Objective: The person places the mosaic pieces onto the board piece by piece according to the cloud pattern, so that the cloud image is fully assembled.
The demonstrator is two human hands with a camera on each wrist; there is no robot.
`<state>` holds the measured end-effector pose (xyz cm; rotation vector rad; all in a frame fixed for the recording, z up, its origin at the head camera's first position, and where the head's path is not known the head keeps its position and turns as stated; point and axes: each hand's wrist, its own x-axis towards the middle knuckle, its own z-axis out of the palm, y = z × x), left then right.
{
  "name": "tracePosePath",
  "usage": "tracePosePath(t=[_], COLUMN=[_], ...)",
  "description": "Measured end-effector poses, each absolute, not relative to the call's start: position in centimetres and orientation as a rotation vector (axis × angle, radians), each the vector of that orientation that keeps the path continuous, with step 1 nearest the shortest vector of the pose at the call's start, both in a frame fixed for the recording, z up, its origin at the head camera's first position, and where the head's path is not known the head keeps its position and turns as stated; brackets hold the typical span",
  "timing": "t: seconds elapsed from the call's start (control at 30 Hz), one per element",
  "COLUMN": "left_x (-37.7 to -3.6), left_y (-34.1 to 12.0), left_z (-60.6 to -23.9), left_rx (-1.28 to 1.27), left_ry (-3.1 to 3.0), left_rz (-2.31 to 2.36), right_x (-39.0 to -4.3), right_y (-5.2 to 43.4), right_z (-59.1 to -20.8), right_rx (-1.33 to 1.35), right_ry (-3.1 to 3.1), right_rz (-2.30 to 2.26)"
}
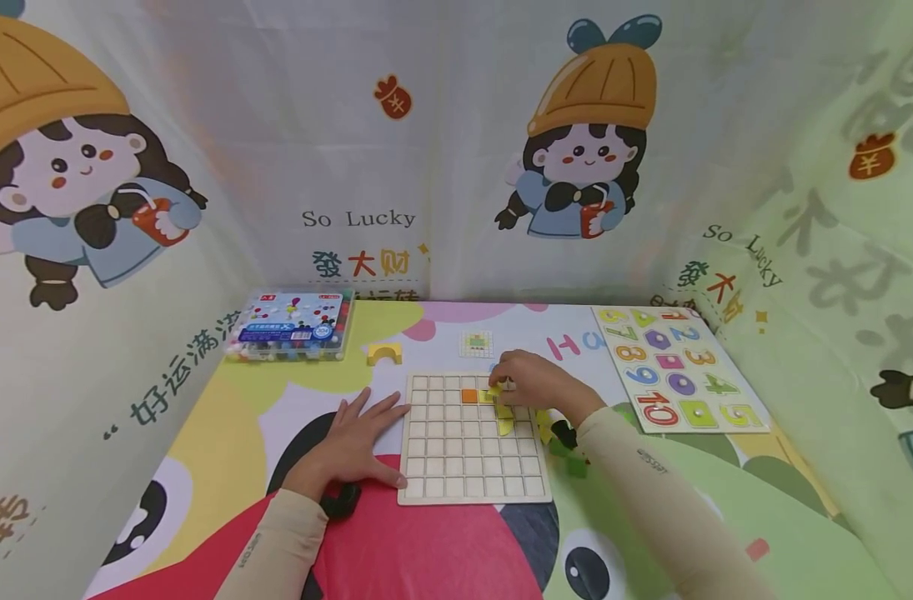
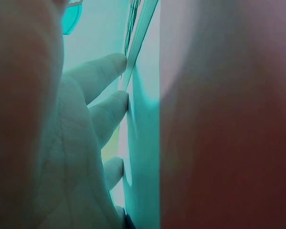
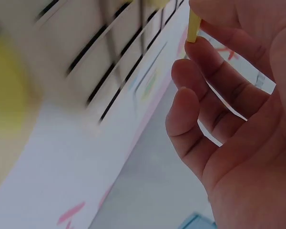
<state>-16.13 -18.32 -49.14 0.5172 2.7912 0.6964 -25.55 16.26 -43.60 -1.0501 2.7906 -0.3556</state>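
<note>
Few tiles down on grid (image 1: 474,483) | right hand (image 1: 534,383) pinches yellow tile (image 3: 194,27) | left hand (image 1: 354,442) flat, fingers spread, steadying | most cells bare

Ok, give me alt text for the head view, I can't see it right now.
A right hand pinches a small yellow piece over a square wooden grid board, beside an orange square tile already seated. The left hand lies flat at the board's left edge.

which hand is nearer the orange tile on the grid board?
Right. The right hand pinches a yellow piece just right of the orange tile. The left hand lies flat at the grid board's left edge, farther away.
</note>
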Motion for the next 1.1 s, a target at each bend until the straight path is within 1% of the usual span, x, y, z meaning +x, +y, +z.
tracePosePath(t=[0.27, 0.43, 0.73, 1.1], left_x=[-15.9, -15.8, -16.0, -15.9], left_y=[-18.1, -18.0, -18.0, -18.0], left_z=[-49.0, -48.9, -49.3, -49.1], left_rx=[0.525, 0.52, 0.517, 0.518], left_ry=[2.794, 2.79, 2.801, 2.803], left_rz=[0.704, 0.719, 0.701, 0.692], right_x=[-25.5, -25.7, -25.8, -25.7], right_y=[11.1, 9.4, 8.6, 8.6], right_z=[-43.7, -44.4, -44.9, -44.6], right_rx=[-1.199, -1.189, -1.104, -1.119], right_ry=[2.747, 2.742, 2.727, 2.715], right_rz=[-0.266, -0.228, -0.212, -0.231])
